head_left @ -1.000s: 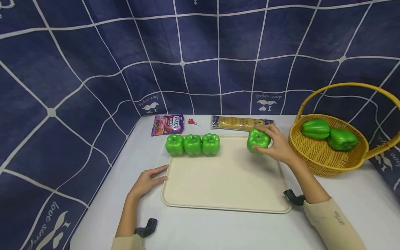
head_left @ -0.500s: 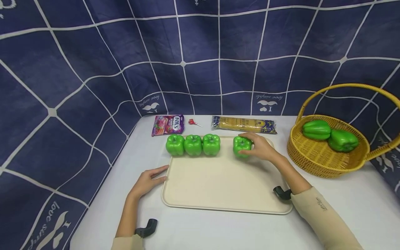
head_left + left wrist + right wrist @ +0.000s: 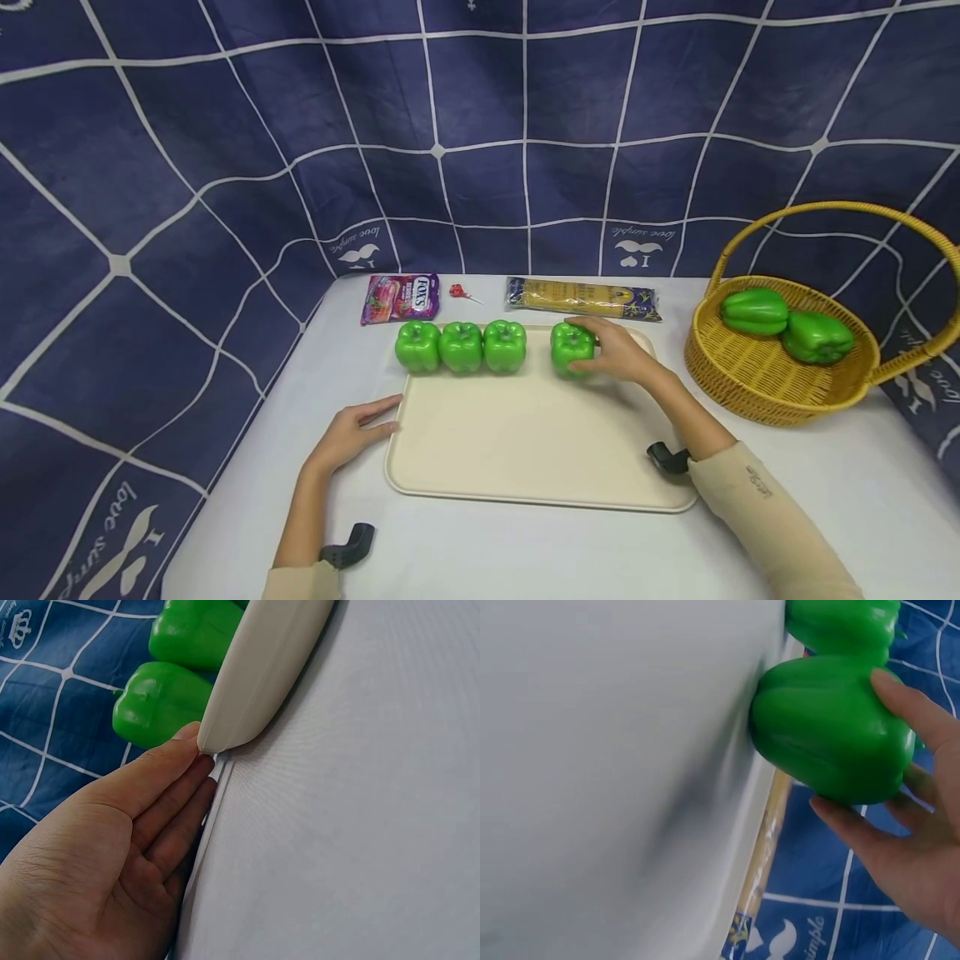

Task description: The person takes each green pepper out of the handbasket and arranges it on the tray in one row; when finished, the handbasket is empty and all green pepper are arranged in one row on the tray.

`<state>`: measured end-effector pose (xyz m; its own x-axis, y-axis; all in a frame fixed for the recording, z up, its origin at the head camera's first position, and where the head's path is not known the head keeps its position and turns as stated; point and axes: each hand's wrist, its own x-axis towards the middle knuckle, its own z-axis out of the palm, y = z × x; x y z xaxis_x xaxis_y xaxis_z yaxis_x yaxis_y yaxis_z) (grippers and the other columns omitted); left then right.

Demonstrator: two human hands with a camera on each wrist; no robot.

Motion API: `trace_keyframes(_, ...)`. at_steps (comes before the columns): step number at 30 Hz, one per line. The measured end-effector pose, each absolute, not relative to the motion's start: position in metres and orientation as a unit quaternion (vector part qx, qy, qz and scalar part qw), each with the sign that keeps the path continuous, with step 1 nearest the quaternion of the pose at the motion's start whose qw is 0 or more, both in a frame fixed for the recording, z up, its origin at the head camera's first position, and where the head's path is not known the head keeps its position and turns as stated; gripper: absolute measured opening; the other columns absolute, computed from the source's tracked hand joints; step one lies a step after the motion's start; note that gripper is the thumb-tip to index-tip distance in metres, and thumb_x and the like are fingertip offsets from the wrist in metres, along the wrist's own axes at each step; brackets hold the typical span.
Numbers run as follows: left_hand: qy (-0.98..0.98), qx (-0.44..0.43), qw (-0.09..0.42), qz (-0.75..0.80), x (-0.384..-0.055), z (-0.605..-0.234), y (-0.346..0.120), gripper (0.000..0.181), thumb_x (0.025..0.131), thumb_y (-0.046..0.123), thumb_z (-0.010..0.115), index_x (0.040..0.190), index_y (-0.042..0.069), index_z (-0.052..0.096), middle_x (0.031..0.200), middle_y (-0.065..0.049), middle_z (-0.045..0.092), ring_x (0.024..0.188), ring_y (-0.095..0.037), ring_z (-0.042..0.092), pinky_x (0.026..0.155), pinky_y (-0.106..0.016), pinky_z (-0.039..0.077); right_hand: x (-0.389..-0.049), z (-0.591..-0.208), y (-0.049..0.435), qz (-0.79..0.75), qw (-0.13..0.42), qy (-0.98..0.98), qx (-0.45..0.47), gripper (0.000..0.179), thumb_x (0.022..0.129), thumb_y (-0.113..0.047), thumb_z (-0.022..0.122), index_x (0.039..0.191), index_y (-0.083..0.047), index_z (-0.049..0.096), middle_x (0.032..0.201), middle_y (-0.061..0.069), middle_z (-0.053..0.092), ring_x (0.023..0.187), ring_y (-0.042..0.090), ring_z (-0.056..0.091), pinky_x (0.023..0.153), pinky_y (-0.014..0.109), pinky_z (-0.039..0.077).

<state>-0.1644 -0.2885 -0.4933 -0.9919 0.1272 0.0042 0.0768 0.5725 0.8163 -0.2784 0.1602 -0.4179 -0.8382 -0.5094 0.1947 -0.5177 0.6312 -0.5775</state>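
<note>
A green bell pepper [image 3: 572, 348] is held by my right hand [image 3: 618, 350] at the far side of the cream tray [image 3: 525, 442]. In the right wrist view, thumb and fingers curve round the bell pepper [image 3: 829, 727], whose lower end sits at or just above the tray surface. Left of it, with a gap between, three more green bell peppers [image 3: 461, 347] stand side by side along the tray's far edge, stems up. My left hand [image 3: 351, 435] rests at the tray's left edge with straight fingers; the left wrist view has the fingertips touching the tray rim [image 3: 262, 667].
A yellow wicker basket [image 3: 780, 412] with a tall handle stands at the right, holding two green bell peppers [image 3: 753, 312]. Behind the tray lie a purple FOX'S candy bag [image 3: 401, 298], small red-handled scissors [image 3: 459, 291] and a pack of noodles [image 3: 581, 298]. A dark-blue curtain hangs behind.
My right hand has carried the bell pepper leftward along the tray's far side and lowered it, slowing over the last half second. The left hand has stayed at the tray's edge.
</note>
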Motion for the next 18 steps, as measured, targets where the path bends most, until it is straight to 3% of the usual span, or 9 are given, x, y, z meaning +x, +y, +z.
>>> trace_keyframes(18,0.888,0.063,0.025,0.455,-0.163,-0.49,-0.287,0.048,0.08,0.04,0.07,0.124,0.025,0.06,0.126,0.006,0.056,0.125,-0.023,0.044,0.104,-0.046,0.034,-0.282,-0.423,0.129,0.349,0.016,-0.889,0.297,0.081,0.067,-0.029,0.083,0.135,-0.008,0.045,0.124,0.019,0.047,0.107,0.035,0.05,0.089,0.052,0.044)
